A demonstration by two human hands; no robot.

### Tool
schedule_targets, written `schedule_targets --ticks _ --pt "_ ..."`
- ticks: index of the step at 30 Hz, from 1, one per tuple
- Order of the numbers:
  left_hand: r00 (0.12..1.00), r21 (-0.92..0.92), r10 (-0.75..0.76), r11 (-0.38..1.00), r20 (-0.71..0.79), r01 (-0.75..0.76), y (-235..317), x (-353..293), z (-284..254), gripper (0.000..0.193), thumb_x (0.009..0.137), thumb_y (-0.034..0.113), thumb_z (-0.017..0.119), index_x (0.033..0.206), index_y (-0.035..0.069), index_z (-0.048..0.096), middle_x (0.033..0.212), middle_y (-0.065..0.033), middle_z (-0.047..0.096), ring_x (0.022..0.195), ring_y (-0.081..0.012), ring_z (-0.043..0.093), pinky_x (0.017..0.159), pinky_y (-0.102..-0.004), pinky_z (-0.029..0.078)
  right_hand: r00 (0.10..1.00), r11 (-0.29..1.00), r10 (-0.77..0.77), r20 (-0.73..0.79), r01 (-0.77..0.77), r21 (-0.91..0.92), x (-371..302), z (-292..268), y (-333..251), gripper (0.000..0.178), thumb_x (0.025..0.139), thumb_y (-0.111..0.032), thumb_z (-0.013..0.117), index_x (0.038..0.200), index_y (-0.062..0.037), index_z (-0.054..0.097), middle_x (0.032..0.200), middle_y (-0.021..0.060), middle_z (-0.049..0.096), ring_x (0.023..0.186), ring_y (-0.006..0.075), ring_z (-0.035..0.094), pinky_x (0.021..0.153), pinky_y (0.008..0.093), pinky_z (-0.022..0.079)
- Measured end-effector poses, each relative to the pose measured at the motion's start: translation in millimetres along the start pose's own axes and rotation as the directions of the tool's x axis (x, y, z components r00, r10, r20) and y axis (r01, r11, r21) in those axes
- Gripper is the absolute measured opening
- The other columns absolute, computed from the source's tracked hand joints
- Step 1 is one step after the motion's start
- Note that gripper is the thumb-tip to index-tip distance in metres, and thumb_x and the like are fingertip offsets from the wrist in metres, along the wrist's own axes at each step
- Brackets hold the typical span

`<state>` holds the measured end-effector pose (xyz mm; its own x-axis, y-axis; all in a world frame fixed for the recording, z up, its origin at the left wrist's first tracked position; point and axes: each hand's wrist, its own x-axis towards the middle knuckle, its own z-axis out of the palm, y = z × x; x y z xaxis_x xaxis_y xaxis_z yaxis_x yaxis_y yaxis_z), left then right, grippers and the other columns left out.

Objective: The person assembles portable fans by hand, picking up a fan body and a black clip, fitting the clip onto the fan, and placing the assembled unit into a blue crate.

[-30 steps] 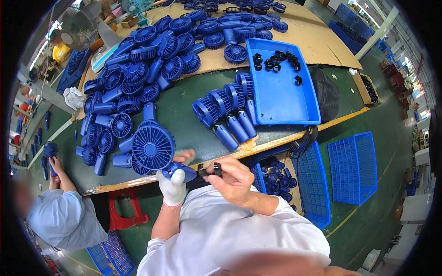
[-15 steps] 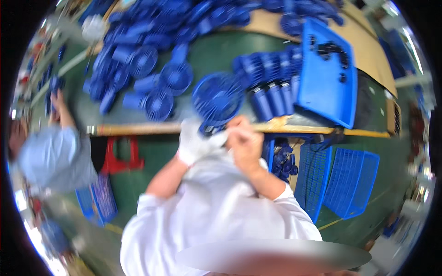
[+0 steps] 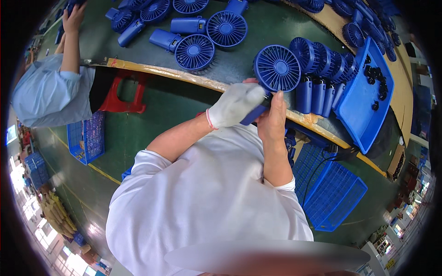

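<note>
A blue handheld fan [image 3: 276,69] with a round grille head is held up over the table's near edge. My left hand [image 3: 234,105], in a white glove, grips its handle. My bare right hand [image 3: 272,119] is closed on the handle's lower end, pressed against the glove. Just right of the fan stands a row of several similar blue fans [image 3: 322,69] leaning together. A blue tray [image 3: 363,115] holding small black parts [image 3: 375,76] lies to their right.
Several more blue fans [image 3: 195,50] lie across the dark green table [image 3: 258,27]. A co-worker in a light blue shirt [image 3: 50,92] works at the left beside a red stool [image 3: 122,94]. Blue crates [image 3: 334,193] stand on the floor under the table edge.
The view has swung and tilted strongly. The fan has come off the table and is now raised in both hands at the table's edge.
</note>
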<state>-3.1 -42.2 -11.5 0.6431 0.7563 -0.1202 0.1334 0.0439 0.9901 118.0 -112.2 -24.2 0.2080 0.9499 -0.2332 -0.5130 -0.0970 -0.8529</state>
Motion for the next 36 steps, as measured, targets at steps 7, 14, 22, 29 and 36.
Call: schedule_targets --ticks 7,14,22,29,36 --pt "0.95 0.003 0.256 0.966 -0.177 -0.26 -29 -4 22 0.049 0.104 0.038 0.025 0.12 0.001 0.052 0.099 -0.0134 0.065 0.088 -0.0211 0.064 0.076 -0.0345 0.05 0.872 0.713 -0.489 -0.007 0.394 -0.58 1 16 -21 0.031 0.074 -0.011 0.076 0.1 0.0023 0.065 0.085 0.006 0.067 0.072 0.0109 0.061 0.063 0.0248 0.048" --pt "0.97 -0.116 0.195 0.97 -0.143 -0.212 -16 -1 34 0.037 0.096 0.02 0.052 0.125 -0.002 0.049 0.106 -0.0142 0.066 0.1 -0.0228 0.066 0.087 -0.0317 0.049 0.693 -0.054 -0.674 0.256 0.299 -0.953 9 -20 -67 0.035 0.063 -0.024 0.082 0.088 -0.002 0.071 0.107 0.0178 0.062 0.109 0.0364 0.055 0.092 0.046 0.041" --pt "0.987 -0.099 0.115 0.987 -0.11 -0.126 -32 -5 28 0.04 0.089 0.016 0.06 0.124 -0.001 0.05 0.105 -0.0136 0.066 0.093 -0.0185 0.068 0.085 -0.0302 0.051 0.81 -0.265 -0.565 0.157 0.002 -0.964 22 -45 -55 0.037 0.066 -0.03 0.081 0.086 -0.0006 0.074 0.122 0.0201 0.056 0.122 0.0487 0.042 0.097 0.0558 0.038" --pt "0.967 0.101 0.213 0.975 -0.141 -0.2 -24 -20 18 0.035 0.079 0.009 0.067 0.111 -0.001 0.058 0.103 -0.0158 0.065 0.09 -0.0267 0.067 0.085 -0.0337 0.05 0.855 -0.201 -0.482 0.189 0.102 -0.974 9 -46 -59 0.031 0.064 -0.025 0.08 0.087 -0.0045 0.075 0.123 0.0146 0.055 0.121 0.0442 0.042 0.09 0.0527 0.041" --pt "0.498 0.772 0.862 0.378 -0.093 -0.511 -34 -42 -67 0.051 0.065 0.034 0.078 0.104 0.007 0.059 0.101 -0.0126 0.063 0.099 -0.0368 0.061 0.09 -0.0508 0.047 0.748 -0.247 -0.573 0.335 0.231 -0.941 -71 -79 -20 0.028 0.052 -0.017 0.076 0.076 -0.0047 0.068 0.116 0.0186 0.057 0.119 0.0495 0.045 0.097 0.0557 0.039"
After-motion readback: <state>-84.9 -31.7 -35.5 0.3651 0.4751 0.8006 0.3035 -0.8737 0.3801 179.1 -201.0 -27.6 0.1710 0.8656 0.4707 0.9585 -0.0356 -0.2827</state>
